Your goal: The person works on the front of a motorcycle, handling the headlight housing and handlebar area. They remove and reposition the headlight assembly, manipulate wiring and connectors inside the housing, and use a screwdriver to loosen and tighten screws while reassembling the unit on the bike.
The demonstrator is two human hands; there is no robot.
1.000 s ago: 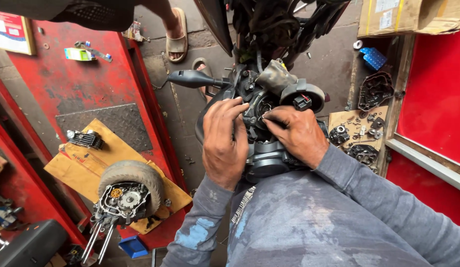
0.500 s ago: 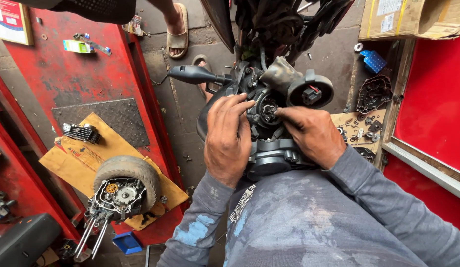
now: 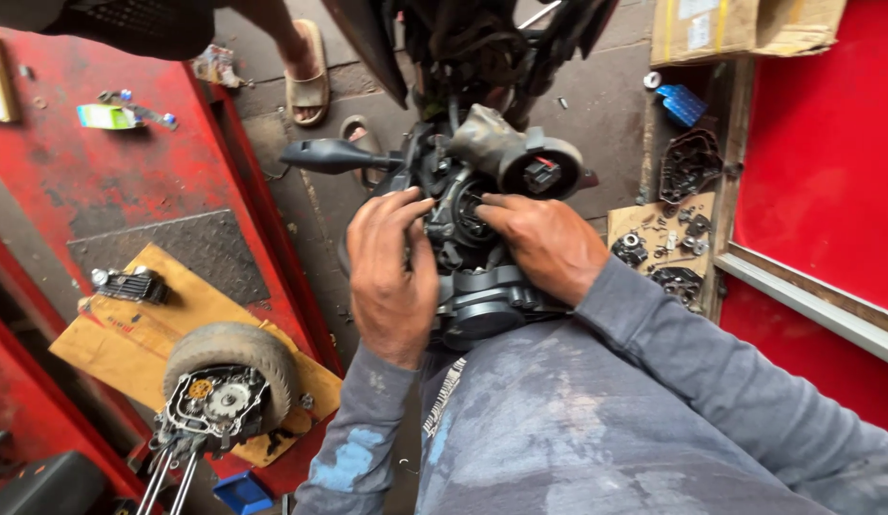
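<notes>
A dark, greasy motorcycle handlebar and headlight assembly (image 3: pixel 482 277) sits in front of me, with a black handlebar grip (image 3: pixel 325 155) sticking out to the left and a round black housing (image 3: pixel 542 170) at the upper right. My left hand (image 3: pixel 392 277) rests on the left side of the assembly, its fingertips pressing into the centre. From the right, my right hand (image 3: pixel 539 243) grips the assembly, fingertips meeting the left ones at a round central part (image 3: pixel 468 212). Both arms wear stained grey sleeves.
A red metal ramp (image 3: pixel 129 191) runs along the left, with a small wheel and engine unit (image 3: pixel 225 381) on cardboard. Another person's sandalled foot (image 3: pixel 306 72) stands at the top. Loose engine parts (image 3: pixel 668 253) lie on cardboard at the right, beside a red panel (image 3: pixel 826 153).
The view has shifted slightly. My left fingers have slid up toward the centre of the assembly, and my right hand has moved up to meet them.
</notes>
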